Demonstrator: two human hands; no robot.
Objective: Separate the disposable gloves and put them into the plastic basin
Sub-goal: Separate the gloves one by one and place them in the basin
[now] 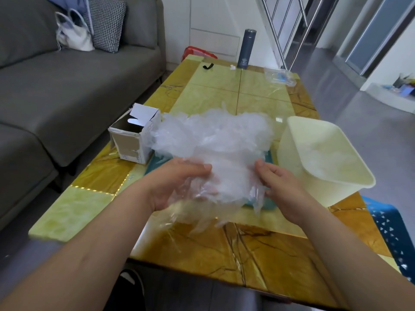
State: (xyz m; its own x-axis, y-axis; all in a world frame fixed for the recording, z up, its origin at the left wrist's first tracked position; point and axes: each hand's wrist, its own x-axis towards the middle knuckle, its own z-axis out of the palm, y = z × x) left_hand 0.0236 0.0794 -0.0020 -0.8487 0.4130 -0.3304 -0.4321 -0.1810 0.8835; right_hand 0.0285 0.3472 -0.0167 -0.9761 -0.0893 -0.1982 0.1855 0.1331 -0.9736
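Observation:
A big loose heap of clear disposable gloves lies on a teal tray in the middle of the table. My left hand and my right hand hold thin clear gloves between them at the heap's near edge, fingers curled into the plastic. More film hangs blurred below the hands. The pale cream plastic basin stands to the right of the heap, with a few clear gloves inside it.
An opened cardboard box sits left of the heap. At the table's far end stand a dark flask, a black strap and a clear packet. A grey sofa runs along the left; a blue stool is at right.

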